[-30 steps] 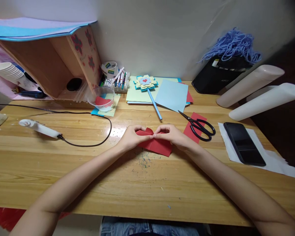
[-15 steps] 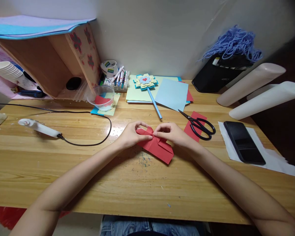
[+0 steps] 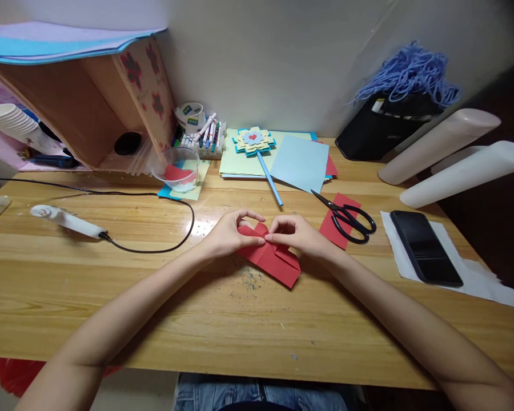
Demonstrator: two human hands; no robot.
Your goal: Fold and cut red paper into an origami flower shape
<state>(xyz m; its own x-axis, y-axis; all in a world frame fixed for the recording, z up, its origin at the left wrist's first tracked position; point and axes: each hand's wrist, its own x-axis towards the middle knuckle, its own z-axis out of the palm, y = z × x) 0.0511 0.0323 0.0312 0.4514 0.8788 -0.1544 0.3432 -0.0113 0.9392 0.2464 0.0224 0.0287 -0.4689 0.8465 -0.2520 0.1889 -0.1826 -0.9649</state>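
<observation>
A folded piece of red paper (image 3: 278, 265) is held over the middle of the table, tilted down to the right. My left hand (image 3: 229, 231) grips its left end, thumb on top and index finger arched over the far edge. At its upper middle fold, my right hand (image 3: 295, 233) pinches the paper between thumb and fingertips. Right of my right hand, black-handled scissors (image 3: 346, 220) lie on a flat red paper piece (image 3: 336, 228). Behind the hands is a paper flower (image 3: 252, 140) on a blue stem.
Light blue paper (image 3: 302, 162) lies on stacked sheets at the back. A clear bowl (image 3: 177, 171) holds red scraps beside a marker box (image 3: 205, 140). A corded white glue gun (image 3: 68, 221) lies left, a black phone (image 3: 426, 248) right. White rolls (image 3: 462, 174) stand back right.
The lower right corner of the folded red paper has shifted slightly left and down. The left index finger has lifted a little from the paper. Both hands keep hold of it.
</observation>
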